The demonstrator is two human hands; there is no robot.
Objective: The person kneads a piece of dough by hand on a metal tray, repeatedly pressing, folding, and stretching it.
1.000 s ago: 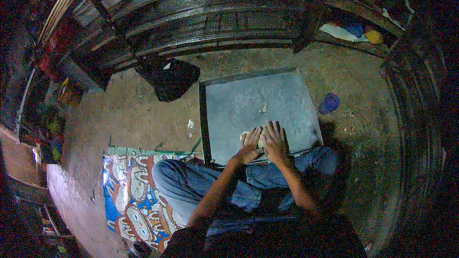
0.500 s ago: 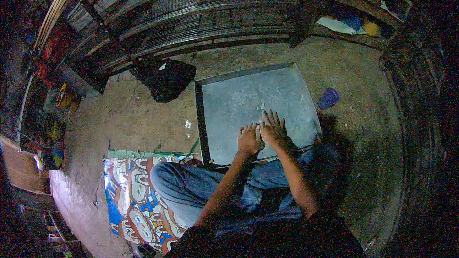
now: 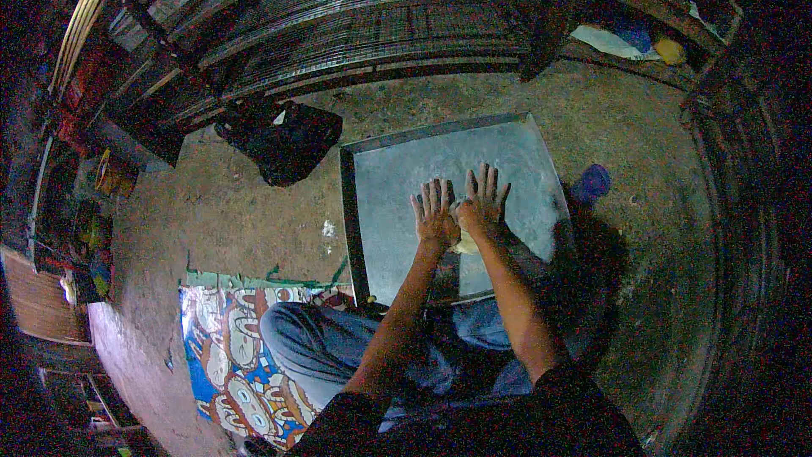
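Note:
A large square metal tray point(image 3: 389, 203) with raised rims lies on the floor before my crossed legs. Both hands are over its middle, side by side, thumbs close together. My left hand point(image 3: 436, 216) is flat with its fingers stretched forward and spread. Spread the same way, my right hand point(image 3: 482, 201) presses down beside it. A pale lump of dough point(image 3: 465, 243) shows between the wrists; the hands hide most of it, heels pressing on it. Whitish powder smears mark the tray's surface and the fingers.
A purple cup point(image 3: 595, 179) stands just right of the tray. Beyond the tray's far left lies a black plastic bag point(image 3: 283, 142). A colourful cartoon-printed mat point(image 3: 241, 338) spreads at my left. Dark slatted wooden furniture point(image 3: 364, 25) lines the far side. White bits point(image 3: 328, 228) lie on the floor.
Both hands have pushed forward over the tray, and their fingers are now stretched and spread. The dough has come into view between the wrists.

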